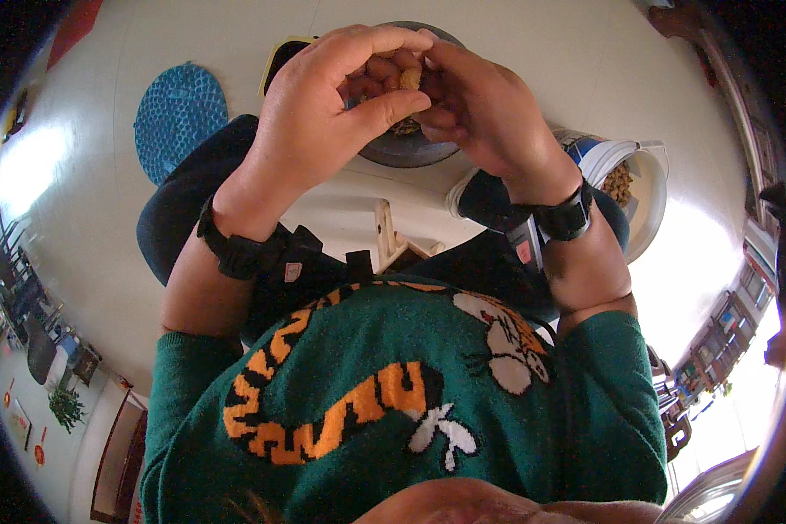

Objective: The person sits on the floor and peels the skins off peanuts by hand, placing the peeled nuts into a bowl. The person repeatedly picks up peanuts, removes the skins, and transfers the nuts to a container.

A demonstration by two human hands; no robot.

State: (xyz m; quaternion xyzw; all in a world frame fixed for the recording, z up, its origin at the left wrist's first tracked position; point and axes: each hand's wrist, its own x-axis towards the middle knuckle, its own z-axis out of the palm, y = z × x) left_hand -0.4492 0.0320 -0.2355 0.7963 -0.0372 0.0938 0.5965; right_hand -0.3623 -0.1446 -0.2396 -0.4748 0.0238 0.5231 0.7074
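Note:
Both hands are raised together over a round dark basin. My left hand curls round from the left, its thumb and fingers bent about a small tan piece, perhaps a nut or a shell. My right hand meets it from the right, its fingertips close against the same piece. Which fingers press on it is partly hidden. Below the hands, some brown bits show in the basin; the hands cover most of its inside.
A white bucket with brown nut-like pieces lies tilted at the right. A blue textured round mat is on the floor at the left. A yellow-rimmed dark container stands behind my left hand. Wooden legs show between the knees.

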